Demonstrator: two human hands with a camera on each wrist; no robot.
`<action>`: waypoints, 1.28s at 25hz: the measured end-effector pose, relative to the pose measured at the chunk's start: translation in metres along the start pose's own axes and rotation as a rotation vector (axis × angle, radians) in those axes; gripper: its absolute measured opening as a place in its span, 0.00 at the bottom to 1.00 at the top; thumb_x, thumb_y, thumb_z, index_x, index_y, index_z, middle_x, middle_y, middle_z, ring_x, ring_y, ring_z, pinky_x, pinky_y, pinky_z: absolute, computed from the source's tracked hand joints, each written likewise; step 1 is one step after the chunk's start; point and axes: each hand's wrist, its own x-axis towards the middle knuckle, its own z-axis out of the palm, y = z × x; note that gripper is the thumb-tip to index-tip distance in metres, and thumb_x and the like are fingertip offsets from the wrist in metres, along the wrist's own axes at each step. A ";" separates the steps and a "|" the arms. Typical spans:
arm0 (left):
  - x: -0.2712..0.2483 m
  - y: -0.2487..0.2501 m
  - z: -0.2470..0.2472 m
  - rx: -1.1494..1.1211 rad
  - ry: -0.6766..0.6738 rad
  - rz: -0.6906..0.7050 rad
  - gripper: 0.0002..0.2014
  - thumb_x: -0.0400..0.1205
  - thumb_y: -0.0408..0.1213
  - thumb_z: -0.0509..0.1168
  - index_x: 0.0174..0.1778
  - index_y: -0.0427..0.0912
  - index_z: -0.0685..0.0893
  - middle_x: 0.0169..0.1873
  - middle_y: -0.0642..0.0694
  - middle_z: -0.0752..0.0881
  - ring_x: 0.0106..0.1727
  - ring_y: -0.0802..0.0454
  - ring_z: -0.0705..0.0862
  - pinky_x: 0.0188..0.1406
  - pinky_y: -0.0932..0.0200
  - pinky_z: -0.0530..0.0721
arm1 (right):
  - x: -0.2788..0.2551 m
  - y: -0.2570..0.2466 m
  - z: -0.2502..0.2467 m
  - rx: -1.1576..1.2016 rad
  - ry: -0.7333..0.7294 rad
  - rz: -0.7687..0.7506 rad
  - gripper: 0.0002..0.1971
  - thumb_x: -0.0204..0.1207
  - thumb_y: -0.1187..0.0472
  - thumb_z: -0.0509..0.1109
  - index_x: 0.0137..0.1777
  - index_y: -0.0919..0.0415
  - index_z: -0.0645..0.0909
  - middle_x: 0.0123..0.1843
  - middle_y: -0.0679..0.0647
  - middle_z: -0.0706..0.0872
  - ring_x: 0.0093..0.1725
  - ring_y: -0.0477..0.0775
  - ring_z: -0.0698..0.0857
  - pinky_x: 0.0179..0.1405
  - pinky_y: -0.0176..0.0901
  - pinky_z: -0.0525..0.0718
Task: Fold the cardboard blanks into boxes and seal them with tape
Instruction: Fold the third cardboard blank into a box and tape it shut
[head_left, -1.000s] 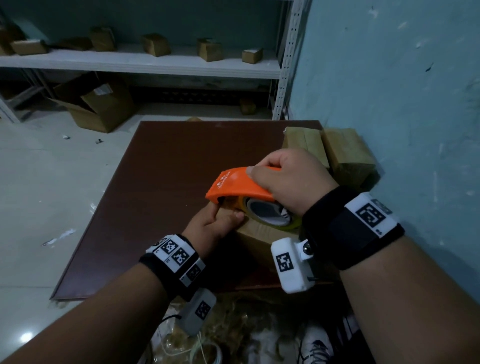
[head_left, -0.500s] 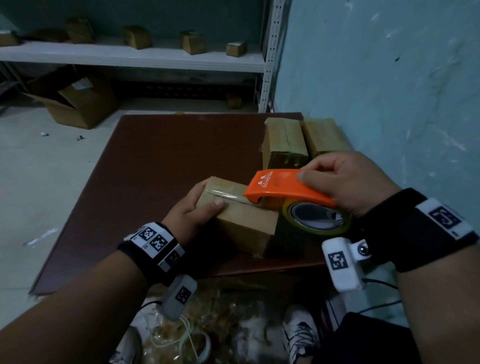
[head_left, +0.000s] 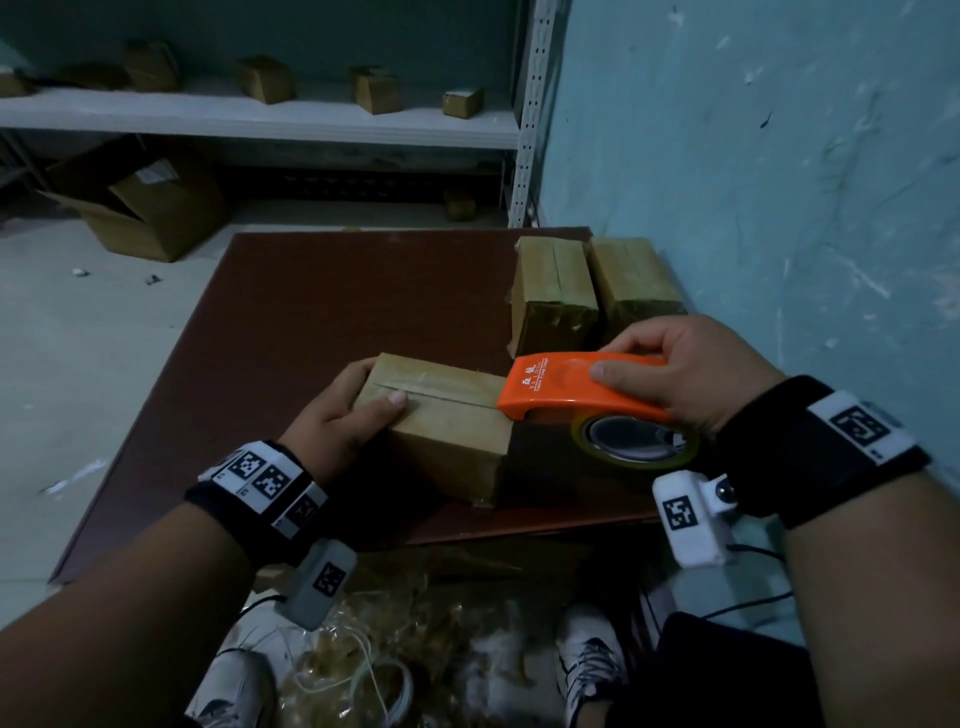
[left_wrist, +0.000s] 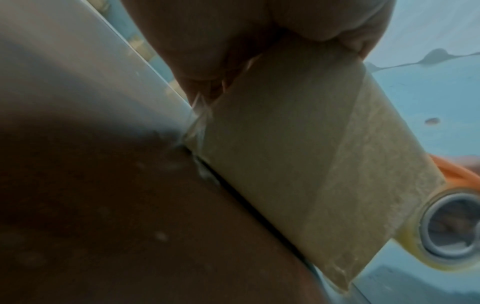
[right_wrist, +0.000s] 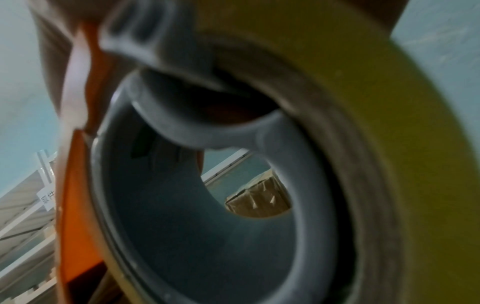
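Centre frame: left hand (head_left: 340, 415) grips box (head_left: 441, 415); right hand (head_left: 691, 369) grasping dispenser (head_left: 576, 387) has drawn tape across, seam nearly sealed.

The head view looks forward and down over the worktop (head_left: 322, 322). The left wrist view sits low, very near the box (left_wrist: 298, 144). The right wrist view looks through the tape dispenser (right_wrist: 207, 205), which all three share.
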 end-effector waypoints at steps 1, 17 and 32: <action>-0.001 -0.001 -0.003 0.005 -0.001 -0.010 0.25 0.76 0.57 0.75 0.70 0.68 0.82 0.61 0.55 0.89 0.62 0.49 0.90 0.61 0.43 0.88 | 0.001 -0.001 0.003 -0.005 -0.010 -0.001 0.11 0.73 0.42 0.81 0.49 0.46 0.91 0.49 0.49 0.91 0.50 0.54 0.90 0.53 0.56 0.90; -0.007 0.038 0.065 1.710 -0.261 0.289 0.73 0.61 0.93 0.38 0.89 0.37 0.34 0.89 0.38 0.33 0.90 0.42 0.32 0.89 0.36 0.38 | 0.007 -0.012 0.024 -0.137 0.006 -0.037 0.10 0.79 0.41 0.76 0.52 0.44 0.85 0.53 0.45 0.85 0.50 0.49 0.86 0.39 0.42 0.84; 0.006 0.034 0.049 1.660 -0.179 0.364 0.50 0.79 0.78 0.49 0.90 0.57 0.35 0.92 0.47 0.44 0.92 0.48 0.41 0.91 0.46 0.44 | -0.003 0.000 -0.014 -0.126 -0.042 -0.016 0.21 0.64 0.31 0.78 0.48 0.46 0.91 0.48 0.44 0.90 0.50 0.49 0.88 0.47 0.48 0.84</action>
